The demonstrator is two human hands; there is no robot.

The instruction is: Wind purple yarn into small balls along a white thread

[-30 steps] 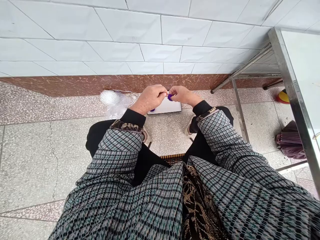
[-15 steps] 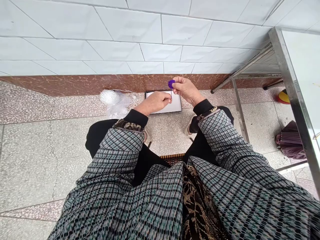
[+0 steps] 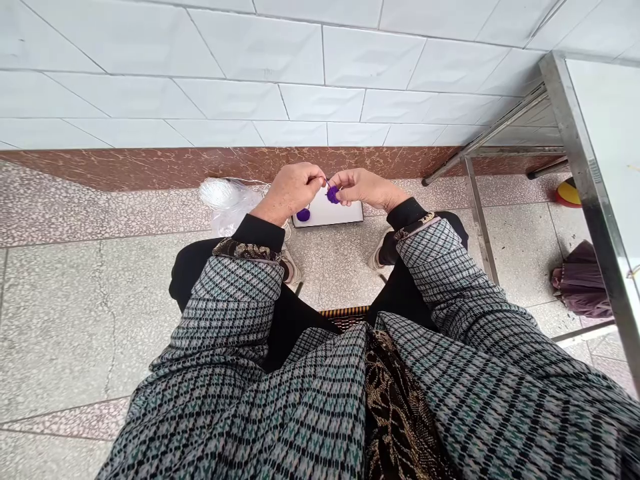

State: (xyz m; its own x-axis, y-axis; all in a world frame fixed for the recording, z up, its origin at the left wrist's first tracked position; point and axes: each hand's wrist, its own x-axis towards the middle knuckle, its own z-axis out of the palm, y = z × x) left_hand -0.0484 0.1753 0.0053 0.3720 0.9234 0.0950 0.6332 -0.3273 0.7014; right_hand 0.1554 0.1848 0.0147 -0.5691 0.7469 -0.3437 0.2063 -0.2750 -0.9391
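In the head view, my right hand [image 3: 369,189] pinches a small round bundle of purple yarn [image 3: 333,195] between thumb and fingers. My left hand [image 3: 294,191] is closed in a pinch on a purple strand that runs up from the bundle. The fingertips of both hands are close together over a white tray [image 3: 333,216] with a dark rim. A second purple piece [image 3: 303,215] lies at the tray's left end, below my left hand. Whether it joins the held bundle by a strand cannot be made out.
White yarn [image 3: 220,193] and a clear plastic bag [image 3: 237,217] lie on the floor left of the tray. A metal-framed table [image 3: 580,127] stands at the right. Beneath it are a red and yellow object [image 3: 569,193] and a dark purple cloth-like item [image 3: 583,280]. The tiled wall [image 3: 320,107] is ahead.
My left hand has risen up and to the left, uncovering the second purple piece on the tray. My right hand has lowered the yarn bundle slightly and moved it left.
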